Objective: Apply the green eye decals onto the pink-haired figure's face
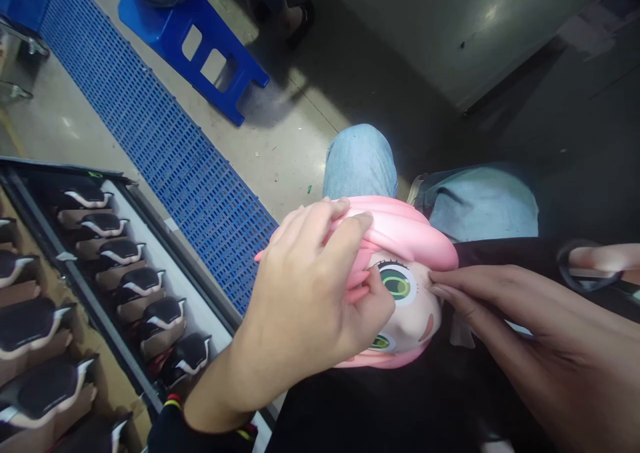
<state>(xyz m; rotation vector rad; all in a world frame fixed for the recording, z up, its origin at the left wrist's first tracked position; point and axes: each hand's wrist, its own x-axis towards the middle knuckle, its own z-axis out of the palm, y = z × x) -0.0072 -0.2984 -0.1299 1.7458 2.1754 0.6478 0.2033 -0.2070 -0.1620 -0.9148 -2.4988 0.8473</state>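
Note:
A doll's head (415,306) with glossy pink hair, green eyes and a small brown-red mouth lies sideways at my lap, face toward the right. My left hand (315,286) is wrapped over the pink hair and holds it, with the thumb bent near the eyes. From the right, my right hand (540,319) reaches in with thumb and forefinger pinched together, tips touching the face beside the upper eye. Whatever may be between those tips is too small to make out. My left hand hides part of the hair and the lower eye's edge.
At the left, boxes with cardboard dividers hold rows of black-and-white parts (143,283). A blue grid mat (165,146) crosses the floor. A person sits on a blue stool (200,46) beyond. My knees (360,159) in jeans are just past the head.

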